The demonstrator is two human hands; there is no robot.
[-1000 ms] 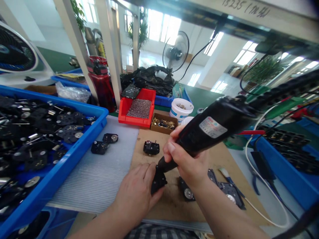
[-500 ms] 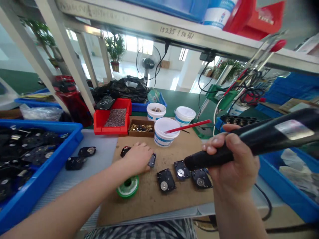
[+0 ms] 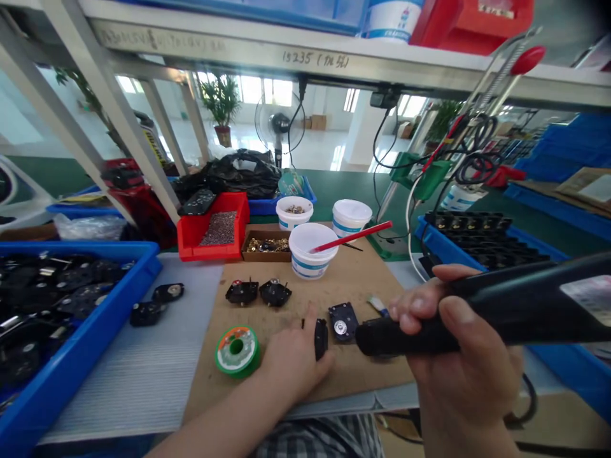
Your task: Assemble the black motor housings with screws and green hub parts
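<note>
Left hand (image 3: 294, 370) on a cardboard mat (image 3: 353, 280), fingers (image 3: 305, 337) spread around a black motor plate (image 3: 321, 338) lying edge-on, green-rimmed solder spool (image 3: 237, 351) just beside, right hand (image 3: 458, 356) with fingers curled around a black electric tool (image 3: 506, 324)

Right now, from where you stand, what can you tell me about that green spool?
The spool is a round reel with a green rim, a central hole and a pale, orange-marked face, apparently plastic. It lies flat on the brown board, near the board's front edge. The left hand is right beside it; I cannot tell whether they touch.
</note>
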